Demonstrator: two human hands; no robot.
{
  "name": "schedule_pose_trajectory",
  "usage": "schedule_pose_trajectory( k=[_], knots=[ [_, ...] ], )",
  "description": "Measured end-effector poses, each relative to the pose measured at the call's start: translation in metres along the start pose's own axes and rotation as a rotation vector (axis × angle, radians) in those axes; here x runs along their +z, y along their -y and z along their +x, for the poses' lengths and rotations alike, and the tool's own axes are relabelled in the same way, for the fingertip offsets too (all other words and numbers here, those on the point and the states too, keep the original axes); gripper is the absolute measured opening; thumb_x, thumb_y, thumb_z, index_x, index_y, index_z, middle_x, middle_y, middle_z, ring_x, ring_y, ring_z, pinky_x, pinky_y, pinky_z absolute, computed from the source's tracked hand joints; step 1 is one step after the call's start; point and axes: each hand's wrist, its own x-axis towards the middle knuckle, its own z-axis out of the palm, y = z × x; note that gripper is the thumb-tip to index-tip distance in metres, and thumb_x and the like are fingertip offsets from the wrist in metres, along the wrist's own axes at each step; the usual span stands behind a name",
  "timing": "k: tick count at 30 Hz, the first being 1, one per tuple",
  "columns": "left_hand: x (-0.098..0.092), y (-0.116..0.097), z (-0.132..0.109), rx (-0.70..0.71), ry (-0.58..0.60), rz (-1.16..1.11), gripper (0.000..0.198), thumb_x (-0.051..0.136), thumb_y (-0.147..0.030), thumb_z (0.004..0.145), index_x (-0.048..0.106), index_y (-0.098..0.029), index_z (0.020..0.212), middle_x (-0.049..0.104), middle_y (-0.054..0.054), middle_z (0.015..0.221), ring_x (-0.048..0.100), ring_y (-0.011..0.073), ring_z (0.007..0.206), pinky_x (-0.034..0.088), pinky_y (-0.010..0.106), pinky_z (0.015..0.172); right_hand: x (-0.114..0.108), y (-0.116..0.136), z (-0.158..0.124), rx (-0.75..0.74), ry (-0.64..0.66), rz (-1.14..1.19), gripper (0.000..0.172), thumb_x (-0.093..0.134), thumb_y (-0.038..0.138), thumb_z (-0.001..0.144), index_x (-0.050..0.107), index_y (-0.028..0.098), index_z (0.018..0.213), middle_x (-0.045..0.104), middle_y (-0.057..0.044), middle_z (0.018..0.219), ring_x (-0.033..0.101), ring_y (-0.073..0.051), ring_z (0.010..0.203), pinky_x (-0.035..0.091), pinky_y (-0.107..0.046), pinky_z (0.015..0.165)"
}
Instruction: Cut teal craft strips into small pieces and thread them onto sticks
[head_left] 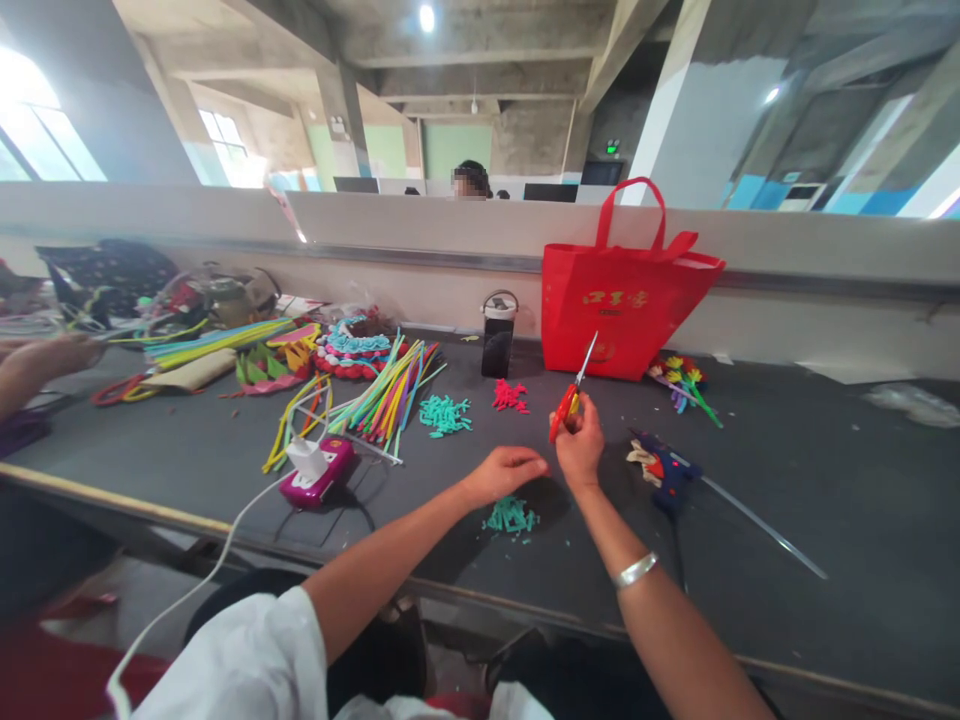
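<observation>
Three small heaps (511, 515) look cut; long sticks (388, 398) at ten o'clock look whole. Right hand (581, 445) grips scissors (562, 410); left hand (501, 475) curls, maybe empty, can't tell.

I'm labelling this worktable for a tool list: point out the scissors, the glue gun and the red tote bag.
Scissors (568, 403): head view, on the red handle.
Glue gun (675, 483): head view, on its dark body.
Red tote bag (609, 325): head view, on the front panel.

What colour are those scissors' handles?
The scissors' handles are red and yellow, in the head view.
</observation>
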Motion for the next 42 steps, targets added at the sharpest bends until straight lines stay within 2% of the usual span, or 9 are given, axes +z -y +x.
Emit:
schedule_pose_trajectory(
  k=[6, 10, 13, 18, 23, 27, 31, 36, 42],
  knots=[
    [0.027, -0.001, -0.006, 0.267, 0.442, 0.164, 0.034, 0.061, -0.046, 0.08, 0.074, -0.02, 0.098, 0.072, 0.009, 0.104, 0.064, 0.021, 0.1, 0.046, 0.03, 0.093, 0.0, -0.003, 0.003, 0.018, -0.019, 0.036, 0.061, 0.063, 0.031, 0.071, 0.049, 0.013, 0.128, 0.06, 0.003, 0.064, 0.054, -0.014, 0.053, 0.045, -0.027, 0.058],
    [0.01, -0.012, -0.022, 0.28, 0.559, 0.143, 0.035, 0.057, -0.048, 0.083, 0.074, -0.02, 0.096, 0.072, 0.01, 0.101, 0.065, 0.0216, 0.101, 0.047, 0.031, 0.093, 0.001, -0.008, 0.005, 0.028, -0.03, 0.039, 0.063, 0.063, 0.032, 0.07, 0.048, 0.013, 0.129, 0.061, 0.003, 0.065, 0.055, -0.015, 0.056, 0.045, -0.028, 0.061],
    [-0.02, -0.021, -0.036, 0.207, 0.509, 0.198, 0.037, 0.054, -0.046, 0.086, 0.074, -0.016, 0.097, 0.073, 0.012, 0.095, 0.067, 0.0205, 0.091, 0.05, 0.029, 0.084, 0.001, -0.008, 0.004, 0.018, -0.031, 0.005, 0.062, 0.064, 0.031, 0.07, 0.05, 0.013, 0.128, 0.06, 0.003, 0.065, 0.055, -0.015, 0.057, 0.045, -0.029, 0.063],
    [-0.052, -0.034, -0.058, 0.191, 0.131, 0.354, 0.03, 0.057, -0.039, 0.085, 0.071, -0.019, 0.102, 0.071, 0.01, 0.093, 0.064, 0.0195, 0.088, 0.048, 0.03, 0.083, 0.001, -0.004, 0.002, -0.006, -0.037, -0.038, 0.063, 0.063, 0.032, 0.071, 0.049, 0.014, 0.129, 0.058, 0.003, 0.065, 0.054, -0.015, 0.058, 0.045, -0.029, 0.063],
    [-0.04, -0.037, -0.073, 0.277, 0.079, 0.615, 0.02, 0.054, -0.029, 0.087, 0.071, -0.023, 0.096, 0.07, 0.007, 0.088, 0.059, 0.019, 0.09, 0.039, 0.035, 0.089, -0.003, 0.005, 0.001, -0.045, -0.053, -0.062, 0.064, 0.062, 0.031, 0.073, 0.047, 0.015, 0.132, 0.054, 0.005, 0.063, 0.05, -0.014, 0.055, 0.044, -0.028, 0.061],
    [-0.025, -0.031, -0.073, 0.277, 0.127, 0.817, 0.02, 0.055, -0.026, 0.084, 0.07, -0.025, 0.097, 0.068, 0.007, 0.096, 0.055, 0.0211, 0.097, 0.034, 0.036, 0.088, -0.005, 0.013, 0.0, -0.107, -0.039, -0.028, 0.068, 0.061, 0.031, 0.076, 0.038, 0.016, 0.138, 0.059, 0.001, 0.073, 0.054, -0.014, 0.061, 0.048, -0.031, 0.067],
    [-0.024, -0.027, -0.066, 0.253, 0.172, 0.886, 0.017, 0.057, -0.022, 0.081, 0.07, -0.024, 0.092, 0.066, 0.006, 0.094, 0.053, 0.0201, 0.092, 0.035, 0.034, 0.085, -0.002, 0.013, -0.001, -0.144, 0.039, 0.115, 0.073, 0.061, 0.026, 0.074, 0.031, 0.019, 0.14, 0.063, -0.001, 0.085, 0.06, -0.015, 0.074, 0.05, -0.033, 0.077],
    [-0.032, -0.025, -0.057, 0.224, 0.194, 0.592, 0.012, 0.059, -0.024, 0.082, 0.07, -0.019, 0.082, 0.067, 0.005, 0.085, 0.058, 0.0161, 0.084, 0.04, 0.029, 0.082, 0.001, 0.01, -0.003, -0.09, 0.088, 0.147, 0.064, 0.061, 0.028, 0.075, 0.04, 0.02, 0.135, 0.061, -0.001, 0.085, 0.059, -0.014, 0.072, 0.05, -0.031, 0.074],
    [-0.04, -0.024, -0.035, -0.062, 0.034, 0.015, 0.024, 0.066, -0.038, 0.077, 0.064, -0.014, 0.082, 0.063, 0.001, 0.068, 0.054, 0.0096, 0.057, 0.044, 0.022, 0.055, 0.003, 0.015, -0.008, -0.002, 0.153, 0.17, 0.056, 0.065, 0.036, 0.076, 0.048, 0.019, 0.127, 0.059, 0.002, 0.076, 0.053, -0.013, 0.061, 0.049, -0.027, 0.062]
  ],
)
